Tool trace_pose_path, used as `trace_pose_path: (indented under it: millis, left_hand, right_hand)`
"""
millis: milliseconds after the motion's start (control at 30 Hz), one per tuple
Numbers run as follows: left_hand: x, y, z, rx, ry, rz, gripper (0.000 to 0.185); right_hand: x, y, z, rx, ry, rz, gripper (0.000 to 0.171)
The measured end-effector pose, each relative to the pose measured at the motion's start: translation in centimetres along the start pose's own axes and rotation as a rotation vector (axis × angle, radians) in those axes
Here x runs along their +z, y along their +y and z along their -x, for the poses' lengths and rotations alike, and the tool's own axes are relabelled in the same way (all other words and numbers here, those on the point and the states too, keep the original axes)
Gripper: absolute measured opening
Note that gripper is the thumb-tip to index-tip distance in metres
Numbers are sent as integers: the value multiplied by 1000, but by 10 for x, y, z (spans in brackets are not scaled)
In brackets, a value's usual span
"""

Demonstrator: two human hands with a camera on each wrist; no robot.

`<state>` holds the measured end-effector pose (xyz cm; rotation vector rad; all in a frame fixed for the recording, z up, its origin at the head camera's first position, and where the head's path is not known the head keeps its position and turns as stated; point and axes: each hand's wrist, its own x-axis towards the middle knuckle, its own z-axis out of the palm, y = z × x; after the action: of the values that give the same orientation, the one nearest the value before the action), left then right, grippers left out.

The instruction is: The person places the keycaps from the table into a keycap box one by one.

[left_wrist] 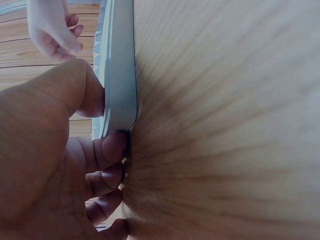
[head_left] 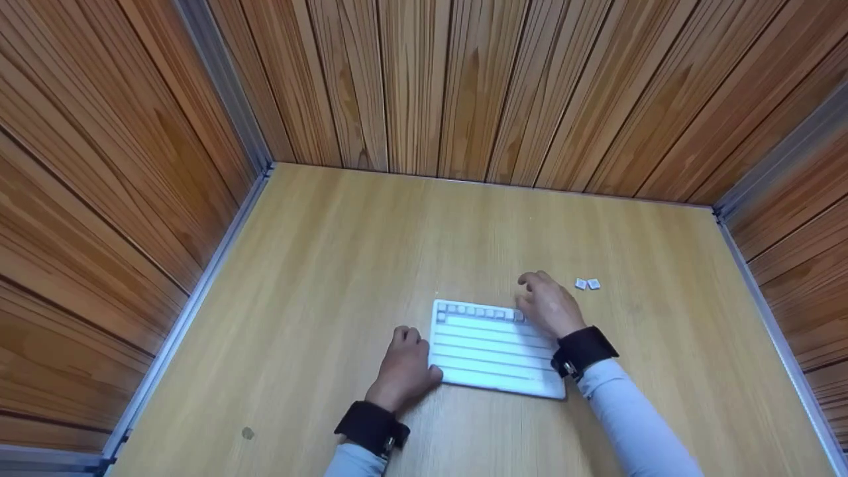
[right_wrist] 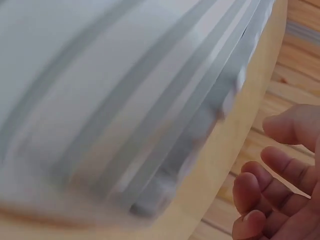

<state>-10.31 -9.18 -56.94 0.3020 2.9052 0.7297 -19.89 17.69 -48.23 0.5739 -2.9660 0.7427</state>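
A white ridged board [head_left: 497, 361] lies flat on the table, with a row of small white square pieces [head_left: 480, 311] along its far edge and one more below that row at the left. My left hand [head_left: 407, 368] holds the board's near left corner. In the left wrist view its thumb [left_wrist: 90, 97] bears on the rim and the index finger touches the side wall [left_wrist: 120, 65]. Over the far right corner hovers my right hand [head_left: 553, 308]; its fingers [right_wrist: 280, 170] are loosely bent and nothing shows between them. It hides part of the board's right end.
Two loose white pieces [head_left: 587, 284] lie side by side on the table, right of my right hand. A round dark spot [head_left: 248, 433] marks the tabletop at the near left. Wood-plank walls [head_left: 464, 86] with metal edging enclose the table at the back and sides.
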Motion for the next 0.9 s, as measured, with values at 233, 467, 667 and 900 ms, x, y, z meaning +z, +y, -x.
trace_pose_path:
  millis: [233,467,667,900]
  left_hand:
    - [1,1,-5,-82,-69,-35,42]
    - [0,2,-4,-85,-59,-30,43]
    - [0,4,-4,-91,-60,-21,45]
    - [0,4,-3,-91,-55,-16,42]
  right_hand:
    - [17,62,-13,128,-34,68,42]
    - [5,88,-9,149,-23,69,44]
    - [0,107,-7,192,-36,41,47]
    - [-1,123,-10,235,-43,51,45]
